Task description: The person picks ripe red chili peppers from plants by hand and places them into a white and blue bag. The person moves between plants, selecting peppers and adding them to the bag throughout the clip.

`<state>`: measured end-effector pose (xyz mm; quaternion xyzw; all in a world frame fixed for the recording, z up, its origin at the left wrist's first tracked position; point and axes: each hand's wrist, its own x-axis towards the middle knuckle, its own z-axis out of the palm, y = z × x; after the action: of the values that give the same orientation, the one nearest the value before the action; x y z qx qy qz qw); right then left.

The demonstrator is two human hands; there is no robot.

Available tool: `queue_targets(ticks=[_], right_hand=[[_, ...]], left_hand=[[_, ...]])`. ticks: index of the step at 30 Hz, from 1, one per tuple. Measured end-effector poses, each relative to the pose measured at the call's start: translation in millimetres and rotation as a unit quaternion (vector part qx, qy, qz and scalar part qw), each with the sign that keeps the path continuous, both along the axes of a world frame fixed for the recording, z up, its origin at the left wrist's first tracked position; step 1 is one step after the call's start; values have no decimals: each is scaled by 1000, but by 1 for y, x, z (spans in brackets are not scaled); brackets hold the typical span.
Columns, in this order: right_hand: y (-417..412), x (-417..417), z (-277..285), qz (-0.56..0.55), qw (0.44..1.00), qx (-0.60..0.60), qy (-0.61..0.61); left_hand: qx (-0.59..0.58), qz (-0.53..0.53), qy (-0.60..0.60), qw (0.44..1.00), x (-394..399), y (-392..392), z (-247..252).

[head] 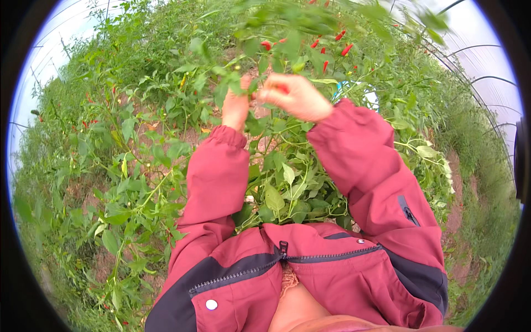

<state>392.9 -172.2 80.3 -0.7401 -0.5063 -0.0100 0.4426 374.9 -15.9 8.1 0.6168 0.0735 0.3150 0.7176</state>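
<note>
My right hand is curled around a red chili pepper, part of which shows between the fingers. My left hand is raised beside it among the leaves of a pepper plant. Leaves and motion blur hide the left fingertips, so its grip is unclear. The two hands almost meet, with a small dark reddish bit between them. Just beyond the hands, several red chili peppers hang on the same foliage.
A white and blue container or bag sits behind the right forearm, partly covered by leaves. Dense pepper plants stand all around, with bare soil at the right. Blurred leaves hang close overhead. Arched greenhouse ribs carry plastic film.
</note>
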Motion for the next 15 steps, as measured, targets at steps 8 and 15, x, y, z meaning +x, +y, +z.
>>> queue_targets(ticks=[8, 15], right_hand=[[-56, 114, -130, -330, 915, -224, -62], [-89, 73, -157, -352, 877, -328, 3]], left_hand=[[-15, 79, -80, 994, 6, 65, 5], [144, 4, 17, 989, 17, 21, -27]])
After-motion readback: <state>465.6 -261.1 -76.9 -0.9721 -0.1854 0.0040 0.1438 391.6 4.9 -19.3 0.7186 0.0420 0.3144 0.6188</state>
